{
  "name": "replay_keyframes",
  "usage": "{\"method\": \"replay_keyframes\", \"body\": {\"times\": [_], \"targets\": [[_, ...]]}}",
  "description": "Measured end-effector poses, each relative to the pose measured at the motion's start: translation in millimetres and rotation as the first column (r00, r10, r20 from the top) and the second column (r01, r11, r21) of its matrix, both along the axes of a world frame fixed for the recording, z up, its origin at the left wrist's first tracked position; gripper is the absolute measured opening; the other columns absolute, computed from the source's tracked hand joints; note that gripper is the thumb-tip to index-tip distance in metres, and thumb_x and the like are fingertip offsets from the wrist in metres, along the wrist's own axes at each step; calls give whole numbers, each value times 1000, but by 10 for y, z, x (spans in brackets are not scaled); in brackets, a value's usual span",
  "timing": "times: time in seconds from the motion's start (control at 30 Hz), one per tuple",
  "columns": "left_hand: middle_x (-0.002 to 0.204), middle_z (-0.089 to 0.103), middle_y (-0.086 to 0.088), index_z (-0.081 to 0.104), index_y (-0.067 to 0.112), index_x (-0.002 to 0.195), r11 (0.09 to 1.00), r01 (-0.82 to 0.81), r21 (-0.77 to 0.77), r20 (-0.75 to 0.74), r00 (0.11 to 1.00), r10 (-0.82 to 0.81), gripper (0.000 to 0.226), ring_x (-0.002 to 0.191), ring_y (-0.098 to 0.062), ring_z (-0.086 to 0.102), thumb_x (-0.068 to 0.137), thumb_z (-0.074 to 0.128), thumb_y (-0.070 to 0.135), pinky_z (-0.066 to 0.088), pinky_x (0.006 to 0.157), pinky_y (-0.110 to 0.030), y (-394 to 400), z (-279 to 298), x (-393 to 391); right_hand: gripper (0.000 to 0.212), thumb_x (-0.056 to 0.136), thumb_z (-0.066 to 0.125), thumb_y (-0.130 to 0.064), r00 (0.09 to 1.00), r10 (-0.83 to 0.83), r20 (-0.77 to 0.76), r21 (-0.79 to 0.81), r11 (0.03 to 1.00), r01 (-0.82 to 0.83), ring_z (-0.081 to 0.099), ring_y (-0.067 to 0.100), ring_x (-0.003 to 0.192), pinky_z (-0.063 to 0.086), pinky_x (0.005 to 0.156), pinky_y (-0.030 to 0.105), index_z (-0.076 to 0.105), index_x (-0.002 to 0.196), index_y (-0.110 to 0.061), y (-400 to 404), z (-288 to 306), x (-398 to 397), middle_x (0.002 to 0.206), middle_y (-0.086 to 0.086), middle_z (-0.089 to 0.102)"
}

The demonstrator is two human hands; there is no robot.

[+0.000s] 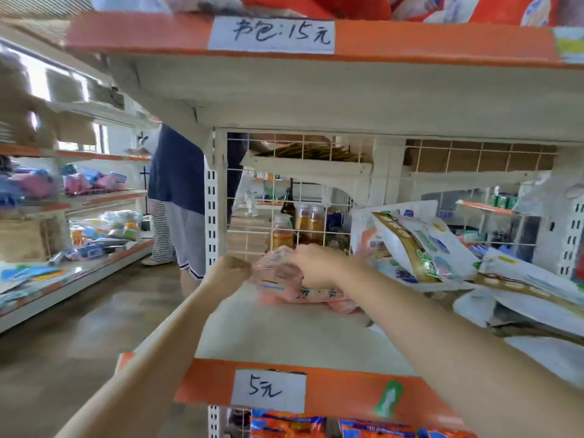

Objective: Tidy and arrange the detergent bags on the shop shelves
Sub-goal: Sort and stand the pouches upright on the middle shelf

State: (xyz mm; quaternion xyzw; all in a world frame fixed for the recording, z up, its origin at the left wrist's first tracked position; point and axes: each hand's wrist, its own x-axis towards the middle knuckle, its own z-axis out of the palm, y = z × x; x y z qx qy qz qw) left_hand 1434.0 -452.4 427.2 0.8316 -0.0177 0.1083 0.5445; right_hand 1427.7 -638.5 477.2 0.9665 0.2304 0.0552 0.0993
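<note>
Head view. Both hands meet on a pink detergent bag lying at the left end of the middle shelf, near the wire-mesh back panel. The step in hand appears to be seating this bag in its place. It is best done by lifting the soft pack at both ends, standing or squaring it against the mesh, and leaving room at its right for the white-and-gold detergent bags, which lie tumbled and overlapping toward the shelf's right side.

The left hand is at the bag's left edge with fingers curled; motion blur makes it uncertain whether they pinch the film or merely touch it. The right hand lies over the bag's top, its fingers bent down round the plastic in a grip.

A handwritten "5元" price label marks the shelf's orange front edge.
</note>
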Motion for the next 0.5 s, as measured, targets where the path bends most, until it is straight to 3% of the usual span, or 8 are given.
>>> {"method": "replay_keyframes", "body": {"times": [0.07,0.1,0.17,0.23,0.37,0.43,0.5], "targets": [[71,60,-6,67,3,96,976,23,-216,34,999,-16,24,67,-21,53,87,49,-10,41,66,-26,12,15,-17,56,84,56,-8,999,-11,30,-3,1000,11,47,23,117,50,83,40,45,135,-30,120,-185,194,142,0,35],[70,61,-6,65,1,101,952,40,-303,46,999,-27,28,66,-19,56,89,43,-12,44,68,-27,16,29,-32,49,85,55,-8,998,-2,59,30,1000,0,49,24,118,49,84,38,51,130,-28,177,-223,234,142,2,36],[63,67,-4,63,-2,99,883,69,-465,90,995,-30,31,58,-14,64,90,35,-14,51,66,-25,35,70,-64,39,88,51,-8,998,35,58,136,990,-43,53,23,109,48,82,33,60,122,-26,255,-211,244,133,3,46],[60,68,-5,61,-3,95,819,103,-564,125,991,-39,33,54,-13,66,89,32,-18,55,63,-22,61,106,-78,41,85,53,-11,994,76,-80,127,990,-66,50,22,111,44,80,30,58,124,-24,275,-140,223,127,2,48],[82,63,-15,62,3,85,895,-12,-446,60,997,43,35,68,-21,60,87,33,-16,51,66,-29,87,35,-33,80,72,54,-51,952,-66,-299,12,997,73,27,28,139,31,108,43,25,145,-39,250,-227,210,152,2,28],[85,63,-14,63,11,75,926,-113,-361,44,989,138,37,72,-25,59,84,35,-12,50,69,-32,98,-11,3,71,83,51,-58,958,-29,-286,87,995,57,28,26,139,28,111,40,27,146,-36,246,-297,198,154,0,27],[89,65,-14,63,17,70,934,-165,-316,57,980,192,37,81,-29,60,81,37,-9,52,78,-36,114,-35,28,50,93,47,-46,980,43,-192,128,992,-19,45,23,127,38,102,34,43,140,-30,235,-251,163,146,3,40]]}}
